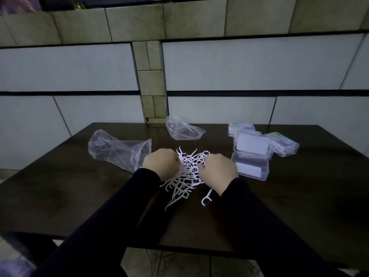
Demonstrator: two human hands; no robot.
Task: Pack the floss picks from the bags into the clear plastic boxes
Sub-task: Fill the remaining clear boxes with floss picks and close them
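A loose pile of white floss picks [186, 174] lies on the dark table [79, 188] between my hands. My left hand [160, 163] rests on the pile's left side with its fingers curled down into the picks. My right hand [216, 169] sits on the right side, fingers curled into the picks too. One floss pick [206, 198] lies apart, nearer to me. An open clear plastic box [249, 165] stands just right of my right hand, its lid [251, 145] raised behind it. A crumpled clear bag [117, 151] lies left of the pile.
A second clear bag [183, 127] lies at the table's far edge. Two closed boxes with coloured labels [284, 143] [241, 128] stand at the back right. A tiled wall rises behind the table. The front table edge runs across my forearms.
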